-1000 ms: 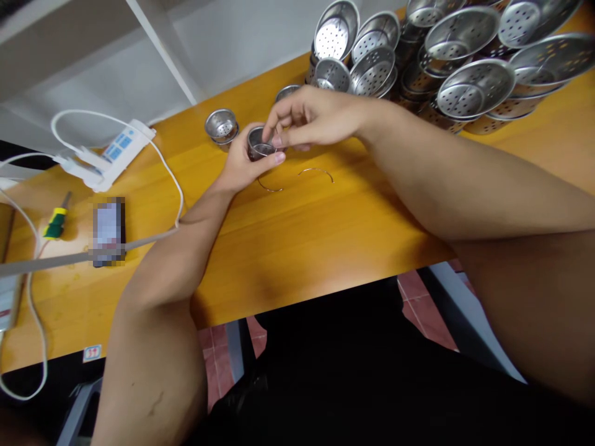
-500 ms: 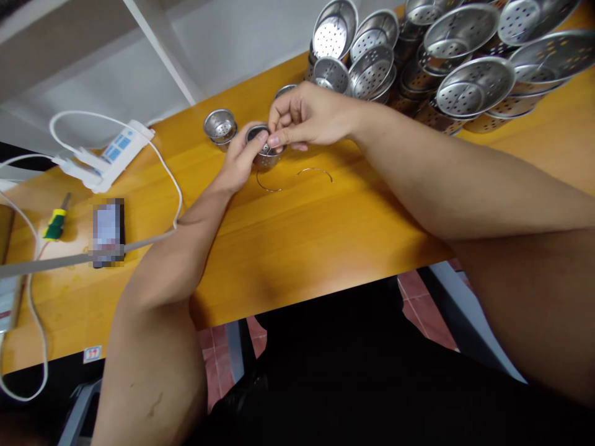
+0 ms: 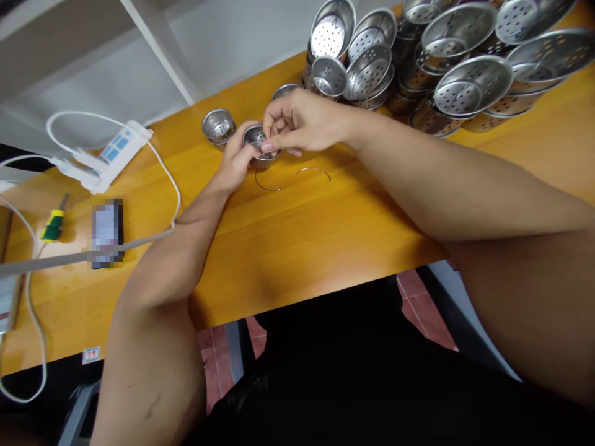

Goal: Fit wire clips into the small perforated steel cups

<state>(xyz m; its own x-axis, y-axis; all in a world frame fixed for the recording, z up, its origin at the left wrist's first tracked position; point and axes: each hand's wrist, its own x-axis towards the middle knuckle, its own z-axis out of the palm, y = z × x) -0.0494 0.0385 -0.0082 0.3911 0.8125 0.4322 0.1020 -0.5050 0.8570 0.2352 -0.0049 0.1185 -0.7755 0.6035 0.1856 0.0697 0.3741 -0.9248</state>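
My left hand (image 3: pixel 235 164) wraps round a small perforated steel strainer cup (image 3: pixel 258 148) held just above the yellow wooden table (image 3: pixel 302 229). My right hand (image 3: pixel 297 121) pinches at the cup's rim from the right, its fingers closed; what it holds between them is too small to make out. Two thin curved wire handles lie on the table just in front of the hands, one (image 3: pixel 267 184) below the cup and one (image 3: pixel 314 171) to its right. Another small strainer cup (image 3: pixel 218 126) stands to the left of the hands.
A large heap of perforated steel strainer baskets (image 3: pixel 446 68) fills the table's far right. At the left lie a white power strip (image 3: pixel 118 148) with cables, a screwdriver with a green and yellow handle (image 3: pixel 53 224) and a phone (image 3: pixel 106 232).
The cup has turned in my left hand, from tilted toward me to more upright, and my right hand's fingers have closed in on its rim. The view shifted slightly.
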